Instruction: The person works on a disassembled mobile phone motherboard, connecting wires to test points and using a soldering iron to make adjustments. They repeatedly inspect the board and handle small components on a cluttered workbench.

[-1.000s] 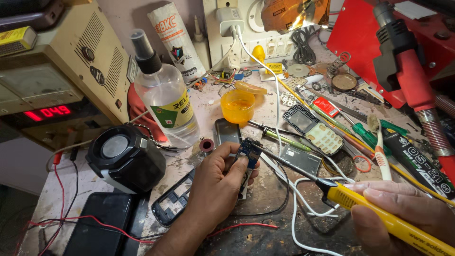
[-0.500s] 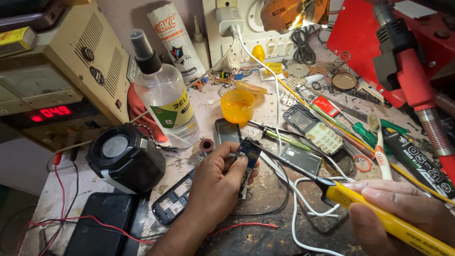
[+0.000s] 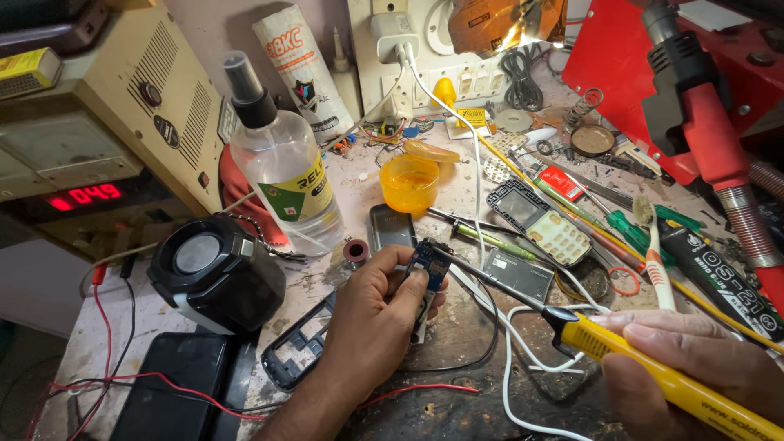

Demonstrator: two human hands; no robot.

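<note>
Blue circuit board (image 3: 430, 263); yellow soldering iron (image 3: 653, 371), black collar. Translucent orange cup (image 3: 408, 183). Clear spray bottle (image 3: 282, 163), black nozzle, yellow-green label. Black speaker (image 3: 214, 278). Red heat gun (image 3: 694, 106). Red digits on beige power supply (image 3: 98, 122).

The worn, stained grey bench (image 3: 457, 359) carries a clear plastic spray bottle (image 3: 282, 167), a small orange plastic cup (image 3: 408, 184), a black round speaker (image 3: 214, 273) and a white-handled toothbrush (image 3: 656, 249).

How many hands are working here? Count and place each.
2. The left hand pinches a blue circuit board at centre; the right hand grips a yellow soldering iron, lower right. None seems hidden.
</note>
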